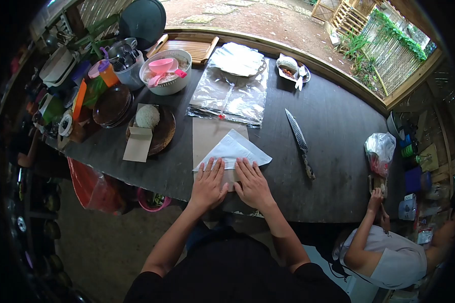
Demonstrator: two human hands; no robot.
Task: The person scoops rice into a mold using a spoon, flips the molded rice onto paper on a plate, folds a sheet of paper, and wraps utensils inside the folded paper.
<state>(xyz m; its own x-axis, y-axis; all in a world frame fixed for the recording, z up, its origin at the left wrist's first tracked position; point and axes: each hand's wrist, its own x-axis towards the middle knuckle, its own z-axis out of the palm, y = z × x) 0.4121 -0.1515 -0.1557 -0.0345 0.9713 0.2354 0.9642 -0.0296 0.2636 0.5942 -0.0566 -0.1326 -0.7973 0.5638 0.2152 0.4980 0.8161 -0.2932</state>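
Observation:
A white sheet [233, 146], paper or thin plastic, lies folded into a triangle in front of me. Under it is a piece of brown paper or card [205, 134]. My left hand [209, 184] lies flat on the triangle's near left edge, with its fingers stretched out. Pressing beside it on the near right edge is my right hand [253, 186], also flat with straight fingers. Neither hand grips anything. Just beyond the brown piece sits a stack of clear plastic packets [230, 98], with white sheets [237, 58] on top.
A patterned knife [299, 139] lies to the right. Leftward are a rice mound [147, 116] on a brown plate [167, 134] and a white rice basin [172, 88] with pink scoops. A food tray [286, 76] stands at the back. At right, another person [384, 255] works.

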